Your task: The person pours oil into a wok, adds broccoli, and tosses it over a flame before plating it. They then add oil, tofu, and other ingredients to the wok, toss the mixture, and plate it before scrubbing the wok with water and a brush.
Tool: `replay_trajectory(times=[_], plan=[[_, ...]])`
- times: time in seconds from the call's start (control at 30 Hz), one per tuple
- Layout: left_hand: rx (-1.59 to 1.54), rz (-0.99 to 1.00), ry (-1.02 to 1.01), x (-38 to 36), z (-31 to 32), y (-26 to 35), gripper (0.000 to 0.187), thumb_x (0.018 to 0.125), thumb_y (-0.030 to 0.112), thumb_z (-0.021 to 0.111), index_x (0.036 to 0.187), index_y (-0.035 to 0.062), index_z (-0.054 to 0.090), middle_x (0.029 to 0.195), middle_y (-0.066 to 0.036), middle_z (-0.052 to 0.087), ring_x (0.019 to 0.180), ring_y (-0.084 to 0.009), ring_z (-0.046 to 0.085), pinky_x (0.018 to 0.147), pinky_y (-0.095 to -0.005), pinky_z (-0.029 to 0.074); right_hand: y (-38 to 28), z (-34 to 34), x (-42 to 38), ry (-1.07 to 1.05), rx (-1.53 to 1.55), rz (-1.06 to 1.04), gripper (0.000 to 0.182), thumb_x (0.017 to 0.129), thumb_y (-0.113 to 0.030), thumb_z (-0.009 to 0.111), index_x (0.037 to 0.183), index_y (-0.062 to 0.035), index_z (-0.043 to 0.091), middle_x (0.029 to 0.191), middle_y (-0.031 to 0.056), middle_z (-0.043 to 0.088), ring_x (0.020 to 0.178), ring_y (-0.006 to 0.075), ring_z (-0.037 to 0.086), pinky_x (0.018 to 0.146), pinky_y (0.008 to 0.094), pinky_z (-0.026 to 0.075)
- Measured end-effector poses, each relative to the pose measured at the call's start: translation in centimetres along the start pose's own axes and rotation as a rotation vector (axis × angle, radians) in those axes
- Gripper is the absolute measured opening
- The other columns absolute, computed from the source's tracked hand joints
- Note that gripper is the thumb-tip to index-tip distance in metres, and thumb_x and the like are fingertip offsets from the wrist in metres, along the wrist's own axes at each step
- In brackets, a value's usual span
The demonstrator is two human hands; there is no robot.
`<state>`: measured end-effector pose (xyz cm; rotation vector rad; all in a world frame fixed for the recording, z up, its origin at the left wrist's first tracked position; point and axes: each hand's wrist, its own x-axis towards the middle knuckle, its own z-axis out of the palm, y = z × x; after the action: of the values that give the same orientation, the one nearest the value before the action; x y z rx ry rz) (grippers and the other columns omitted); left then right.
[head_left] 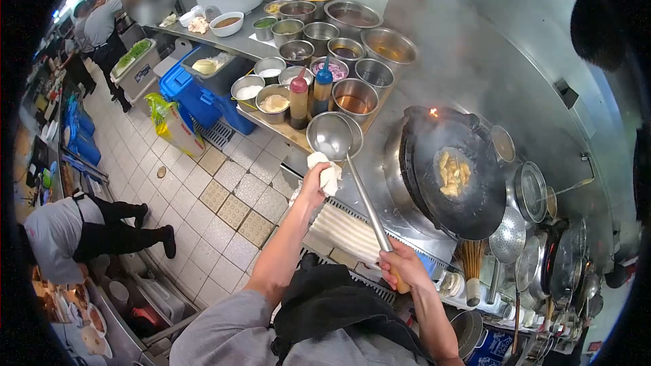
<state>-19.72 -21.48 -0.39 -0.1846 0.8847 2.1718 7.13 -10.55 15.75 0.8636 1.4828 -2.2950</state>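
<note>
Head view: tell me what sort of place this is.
Most likely a commercial kitchen, probably a restaurant's: a large wok with food in it, clustered metal bowls of ingredients, and a long-handled ladle in the right hand.

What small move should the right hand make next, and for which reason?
Probably swing the ladle over to the wok and stir the food. The right hand grips the ladle, but its bowl is away from the wok, while the pieces lie bunched in one patch and a flame shows at the wok's rim.
</note>
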Motion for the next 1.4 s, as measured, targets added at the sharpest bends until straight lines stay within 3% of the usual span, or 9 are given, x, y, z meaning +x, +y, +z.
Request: replay_trajectory(times=[0.27,0.4,0.53,0.67,0.87,1.07,1.2,1.27,1.4], plan=[[-0.039,-0.001,0.020,-6.3,-2.3,-2.7,0.032,0.087,0.024,0.053,0.108,-0.0007,0.056,0.091,-0.013,0.067,0.078,-0.0249,0.068,0.064,-0.0326,0.056,2.1,-3.3,-2.5,-0.220,0.686,-0.037,0.046,0.094,-0.015,0.053,0.137,-0.0069,0.040,0.063,0.0002,0.041,0.036,0.0065,0.035,0.030,0.0228,0.031],[-0.054,-0.124,-0.002,-10.2,-1.0,-4.0,0.032,0.087,0.022,0.052,0.109,-0.0013,0.055,0.093,-0.014,0.066,0.082,-0.0269,0.068,0.065,-0.0331,0.056,3.3,-5.9,-5.9,-0.191,0.754,-0.158,0.047,0.094,-0.013,0.053,0.138,-0.0071,0.040,0.063,0.0004,0.041,0.036,0.0065,0.036,0.029,0.0230,0.031],[0.010,-0.225,-0.164,-10.3,1.4,-7.1,0.034,0.088,0.023,0.051,0.112,-0.0013,0.054,0.094,-0.016,0.066,0.083,-0.0268,0.068,0.065,-0.0337,0.056,2.9,-8.0,-10.6,0.099,0.589,-0.272,0.048,0.093,-0.009,0.053,0.139,-0.0066,0.040,0.062,0.0018,0.042,0.035,0.0076,0.037,0.031,0.0230,0.034],[0.102,-0.289,-0.132,-9.5,6.5,-11.1,0.034,0.091,0.025,0.053,0.115,0.0006,0.054,0.095,-0.017,0.067,0.083,-0.0247,0.068,0.062,-0.0326,0.056,2.2,-10.5,-13.6,0.498,0.024,-0.357,0.039,0.087,0.001,0.056,0.125,-0.0029,0.049,0.060,0.0019,0.049,0.037,0.0101,0.043,0.033,0.0233,0.034],[0.286,-0.455,-0.328,-5.3,13.5,-17.0,0.038,0.095,0.040,0.052,0.110,0.0052,0.054,0.094,-0.013,0.066,0.080,-0.0255,0.068,0.064,-0.0343,0.056,-0.4,-13.5,-15.4,0.619,-0.031,-0.480,0.041,0.085,0.001,0.055,0.126,-0.0022,0.051,0.061,-0.0014,0.049,0.041,0.0069,0.043,0.038,0.0226,0.036],[0.454,-0.512,-0.236,-5.2,18.8,-19.8,0.047,0.095,0.056,0.042,0.103,0.0115,0.055,0.078,-0.004,0.063,0.068,-0.0194,0.065,0.059,-0.0355,0.054,-0.9,-14.2,-17.2,0.613,-0.005,-0.572,0.047,0.086,0.002,0.057,0.132,-0.0019,0.047,0.063,-0.0010,0.049,0.042,0.0068,0.044,0.037,0.0225,0.036],[0.256,-0.604,-0.032,-4.5,21.2,-21.0,0.025,0.095,0.037,0.051,0.092,0.0130,0.056,0.073,-0.004,0.061,0.061,-0.0192,0.062,0.054,-0.0360,0.053,0.0,-13.7,-18.8,0.617,0.006,-0.577,0.054,0.087,0.003,0.056,0.138,-0.0028,0.041,0.067,-0.0016,0.049,0.043,0.0051,0.043,0.038,0.0216,0.037],[0.110,-0.663,-0.080,-2.3,18.5,-22.8,0.016,0.095,0.025,0.050,0.087,0.0122,0.055,0.072,-0.004,0.060,0.059,-0.0209,0.061,0.052,-0.0369,0.052,0.9,-13.6,-19.5,0.616,0.004,-0.597,0.056,0.087,0.002,0.056,0.140,-0.0037,0.040,0.068,-0.0015,0.051,0.044,0.0044,0.044,0.038,0.0208,0.037],[0.159,-0.513,0.096,-13.4,21.8,-19.8,0.016,0.096,0.018,0.043,0.092,0.0076,0.054,0.071,-0.010,0.060,0.061,-0.0249,0.062,0.052,-0.0420,0.054,3.6,-13.5,-21.7,0.613,0.043,-0.556,0.062,0.086,0.003,0.058,0.143,-0.0057,0.036,0.068,-0.0016,0.051,0.043,0.0044,0.043,0.037,0.0209,0.037]])
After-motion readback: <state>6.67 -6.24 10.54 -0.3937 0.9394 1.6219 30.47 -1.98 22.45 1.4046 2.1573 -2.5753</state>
